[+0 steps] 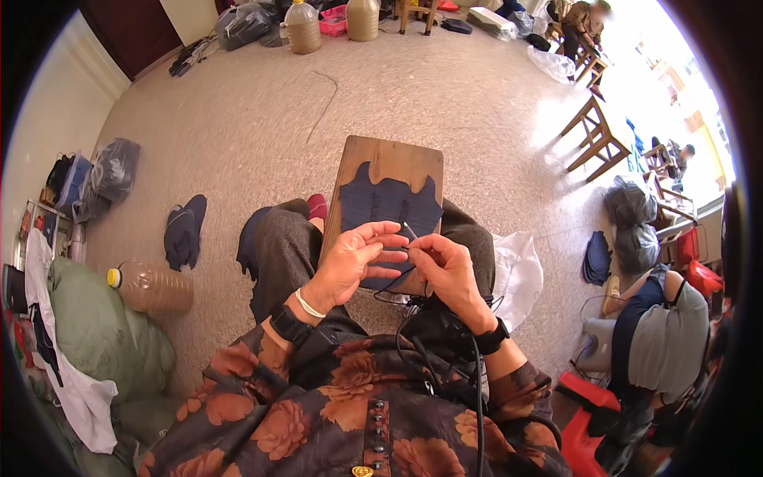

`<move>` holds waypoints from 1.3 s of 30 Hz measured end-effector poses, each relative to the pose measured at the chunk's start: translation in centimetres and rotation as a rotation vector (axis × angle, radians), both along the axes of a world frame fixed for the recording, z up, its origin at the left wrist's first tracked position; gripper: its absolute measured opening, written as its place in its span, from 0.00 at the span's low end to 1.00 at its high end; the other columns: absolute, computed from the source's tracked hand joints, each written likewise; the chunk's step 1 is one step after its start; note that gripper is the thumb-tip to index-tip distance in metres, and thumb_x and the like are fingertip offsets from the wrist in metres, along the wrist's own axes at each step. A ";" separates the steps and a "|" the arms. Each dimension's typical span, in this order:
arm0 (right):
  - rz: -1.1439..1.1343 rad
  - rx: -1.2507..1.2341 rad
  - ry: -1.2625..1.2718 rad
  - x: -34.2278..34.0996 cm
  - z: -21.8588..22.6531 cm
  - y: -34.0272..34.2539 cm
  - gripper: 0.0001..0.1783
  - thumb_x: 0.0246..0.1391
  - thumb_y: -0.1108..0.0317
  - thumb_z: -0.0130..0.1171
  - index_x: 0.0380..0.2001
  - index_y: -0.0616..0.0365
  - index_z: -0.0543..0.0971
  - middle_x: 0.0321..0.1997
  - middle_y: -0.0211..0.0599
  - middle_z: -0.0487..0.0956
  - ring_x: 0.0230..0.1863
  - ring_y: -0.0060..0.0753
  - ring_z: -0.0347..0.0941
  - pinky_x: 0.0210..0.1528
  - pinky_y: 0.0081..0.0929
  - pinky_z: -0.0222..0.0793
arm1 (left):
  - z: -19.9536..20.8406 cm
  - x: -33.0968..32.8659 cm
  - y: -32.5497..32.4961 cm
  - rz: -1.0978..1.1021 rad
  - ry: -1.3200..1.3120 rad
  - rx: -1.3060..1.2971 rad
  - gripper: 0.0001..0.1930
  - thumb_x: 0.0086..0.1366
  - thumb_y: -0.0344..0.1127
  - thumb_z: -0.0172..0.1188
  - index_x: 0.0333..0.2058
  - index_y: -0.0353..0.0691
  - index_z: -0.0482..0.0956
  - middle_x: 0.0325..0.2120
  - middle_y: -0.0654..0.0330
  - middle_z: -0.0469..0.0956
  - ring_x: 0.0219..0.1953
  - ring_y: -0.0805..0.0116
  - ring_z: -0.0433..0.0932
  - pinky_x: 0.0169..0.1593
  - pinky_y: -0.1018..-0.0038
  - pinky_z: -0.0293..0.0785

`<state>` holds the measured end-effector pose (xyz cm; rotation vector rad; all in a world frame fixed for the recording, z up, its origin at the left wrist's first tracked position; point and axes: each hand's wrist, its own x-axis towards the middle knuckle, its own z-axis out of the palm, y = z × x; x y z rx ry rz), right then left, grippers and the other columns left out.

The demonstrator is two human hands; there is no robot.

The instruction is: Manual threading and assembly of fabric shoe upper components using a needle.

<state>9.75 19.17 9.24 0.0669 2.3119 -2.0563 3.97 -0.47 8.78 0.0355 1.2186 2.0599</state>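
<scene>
In front of me a dark navy cut piece of cloth (381,203) lies flat on a wooden board (362,151) between my knees. Its upper edge has curved points, and small dark marks run down its middle. Over its lower part, my right hand (447,270) pinches a thin dark stick with a pale tip (409,231); its exact kind is too small to make out. My left hand (355,261) is beside it with fingers spread, palm turned toward the right hand. Its fingertips come close to the stick; whether they touch it, I cannot tell.
Black cables (479,381) run across my lap. White cloth (517,274) lies right of my knee. A brown-filled jug (159,288) and dark cloth pieces (184,230) lie left. Wooden stools (598,139) stand at the right, where a seated person (664,334) is near.
</scene>
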 end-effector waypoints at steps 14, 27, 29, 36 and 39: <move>-0.034 0.019 0.056 -0.1 0.8 -0.5 0.05 0.61 0.74 0.64 0.38 0.65 0.81 0.27 0.22 0.78 0.28 0.08 0.69 0.29 0.13 0.66 | -1.2 0.1 -0.3 0.156 0.045 0.049 0.05 0.74 0.33 0.56 0.42 0.39 0.77 0.39 0.60 0.81 0.40 0.71 0.82 0.54 0.68 0.81; -0.069 0.023 0.080 0.0 1.2 -0.9 0.05 0.61 0.74 0.63 0.38 0.65 0.81 0.29 0.25 0.79 0.30 0.10 0.71 0.31 0.13 0.68 | -0.8 1.5 1.0 0.212 -0.007 0.197 0.04 0.73 0.32 0.57 0.42 0.39 0.78 0.40 0.58 0.82 0.41 0.70 0.83 0.52 0.67 0.83; -0.079 0.025 0.108 0.0 1.0 -1.1 0.04 0.61 0.74 0.63 0.37 0.65 0.81 0.28 0.25 0.79 0.30 0.10 0.71 0.30 0.13 0.68 | -0.9 1.5 1.0 0.222 0.038 0.198 0.04 0.73 0.32 0.57 0.42 0.39 0.77 0.41 0.56 0.83 0.43 0.67 0.84 0.53 0.66 0.83; -0.108 0.095 0.188 -0.1 0.8 -1.0 0.04 0.59 0.74 0.64 0.34 0.64 0.80 0.27 0.25 0.77 0.27 0.11 0.69 0.28 0.15 0.66 | -0.7 1.7 1.3 0.249 0.069 0.204 0.04 0.73 0.31 0.57 0.41 0.37 0.77 0.42 0.54 0.82 0.44 0.64 0.84 0.54 0.65 0.83; -0.108 0.113 0.237 -0.2 0.5 -1.0 0.04 0.58 0.75 0.65 0.33 0.64 0.80 0.27 0.28 0.77 0.27 0.13 0.69 0.28 0.16 0.66 | -0.7 1.7 1.3 0.250 0.089 0.196 0.04 0.73 0.31 0.57 0.41 0.37 0.76 0.42 0.53 0.82 0.44 0.64 0.84 0.53 0.65 0.83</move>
